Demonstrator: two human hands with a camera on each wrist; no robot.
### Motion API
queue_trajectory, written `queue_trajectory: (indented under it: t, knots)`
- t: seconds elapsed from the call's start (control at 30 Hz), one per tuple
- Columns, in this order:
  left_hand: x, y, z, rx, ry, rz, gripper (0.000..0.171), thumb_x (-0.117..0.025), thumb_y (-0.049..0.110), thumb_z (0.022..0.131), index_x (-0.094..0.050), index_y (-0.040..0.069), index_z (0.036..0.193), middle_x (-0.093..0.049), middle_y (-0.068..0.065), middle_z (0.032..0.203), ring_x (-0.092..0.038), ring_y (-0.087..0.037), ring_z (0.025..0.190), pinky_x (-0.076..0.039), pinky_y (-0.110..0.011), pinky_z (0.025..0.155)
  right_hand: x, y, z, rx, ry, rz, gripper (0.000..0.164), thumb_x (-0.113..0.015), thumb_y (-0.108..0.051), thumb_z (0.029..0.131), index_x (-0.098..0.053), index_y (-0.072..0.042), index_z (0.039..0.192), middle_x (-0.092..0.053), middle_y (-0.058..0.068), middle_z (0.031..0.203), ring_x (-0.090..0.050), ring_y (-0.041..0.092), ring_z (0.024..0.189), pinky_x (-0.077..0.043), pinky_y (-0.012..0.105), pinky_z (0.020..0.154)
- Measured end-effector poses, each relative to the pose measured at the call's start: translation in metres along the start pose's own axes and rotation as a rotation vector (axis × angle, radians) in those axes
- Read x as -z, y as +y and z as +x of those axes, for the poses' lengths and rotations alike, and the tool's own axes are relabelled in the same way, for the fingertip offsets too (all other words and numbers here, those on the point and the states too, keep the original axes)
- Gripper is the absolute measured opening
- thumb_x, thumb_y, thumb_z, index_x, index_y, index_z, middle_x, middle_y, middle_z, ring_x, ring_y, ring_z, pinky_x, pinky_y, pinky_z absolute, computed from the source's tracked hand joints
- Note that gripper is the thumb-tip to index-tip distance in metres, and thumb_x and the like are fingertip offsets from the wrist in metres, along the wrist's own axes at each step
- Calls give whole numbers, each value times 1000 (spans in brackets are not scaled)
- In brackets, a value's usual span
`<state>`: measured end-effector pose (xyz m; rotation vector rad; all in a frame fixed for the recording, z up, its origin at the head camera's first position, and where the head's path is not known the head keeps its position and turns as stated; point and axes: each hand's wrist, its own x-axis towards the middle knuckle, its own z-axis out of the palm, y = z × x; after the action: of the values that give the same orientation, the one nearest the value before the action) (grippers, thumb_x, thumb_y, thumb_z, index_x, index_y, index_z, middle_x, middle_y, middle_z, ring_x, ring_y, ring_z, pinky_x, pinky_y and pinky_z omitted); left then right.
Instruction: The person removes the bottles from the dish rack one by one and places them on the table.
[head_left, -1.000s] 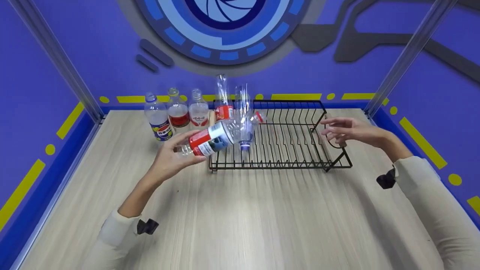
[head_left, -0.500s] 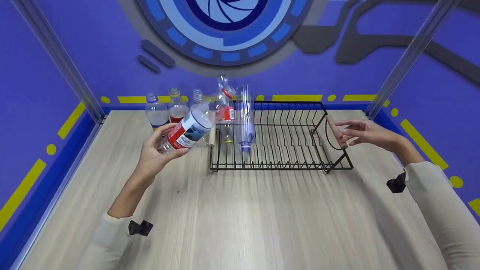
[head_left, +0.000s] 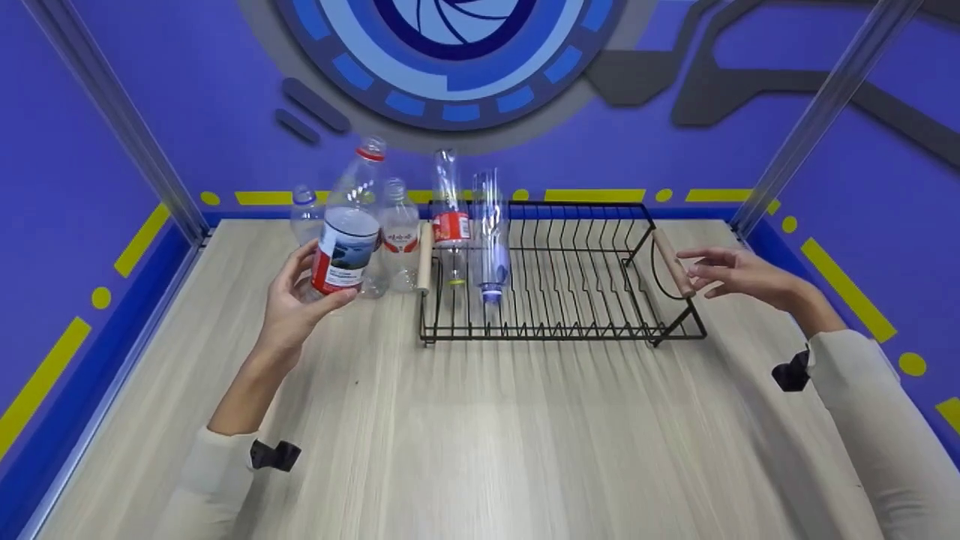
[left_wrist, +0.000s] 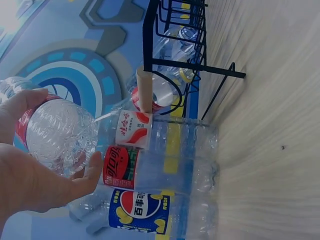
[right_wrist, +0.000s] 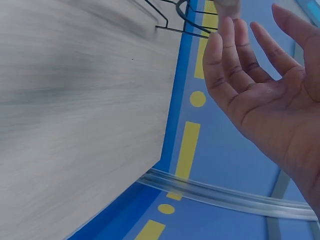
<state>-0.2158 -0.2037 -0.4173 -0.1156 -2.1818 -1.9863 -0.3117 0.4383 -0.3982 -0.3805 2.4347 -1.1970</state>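
Observation:
My left hand grips a clear plastic bottle by its lower part, held nearly upright above the table. It has a red, white and blue label and a red ring at its open neck. Its ridged bottom shows in the left wrist view. Behind it stand a bottle with a red and white label, a red-labelled bottle and a blue-labelled bottle. My right hand, fingers relaxed and holding nothing, has its fingertips right at the wooden handle of the black wire rack.
Inside the rack's left end, a red-labelled bottle and a clear bottle lean upside down, necks toward me. Another wooden handle is on the rack's left side. Blue walls enclose the wooden table.
The bottle in my left hand has moved left, away from the rack, and swung from tilted with its neck rightward to nearly upright. My right hand has shifted slightly right.

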Motion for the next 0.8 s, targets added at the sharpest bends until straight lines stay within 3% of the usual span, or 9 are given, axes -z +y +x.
queue_trajectory:
  t: [0.3, 0.53, 0.8]
  knots:
    - [9, -7, 3, 40, 50, -90, 77, -73, 7, 93, -32, 17, 157, -41, 4, 143, -48, -20, 129, -50, -17, 99, -4, 4, 3, -8, -22, -7, 56, -56, -30, 106, -39, -9, 156, -67, 1, 123, -69, 9, 106, -57, 28, 90]
    - [21, -10, 4, 66, 112, -113, 77, -74, 14, 94, -30, 22, 157, -36, 1, 153, -41, -21, 140, -37, -41, 121, -6, 6, 7, -4, -28, 1, 58, -62, -27, 103, -41, -14, 155, -65, 0, 122, -70, 15, 110, -58, 30, 89]
    - [32, -18, 6, 72, 205, -80, 78, -77, 17, 92, -33, 25, 155, -41, -1, 152, -42, -18, 135, -34, -44, 122, -9, 11, 13, -26, -34, 21, 57, -63, -27, 103, -40, -19, 155, -60, 3, 127, -68, 17, 114, -57, 33, 93]
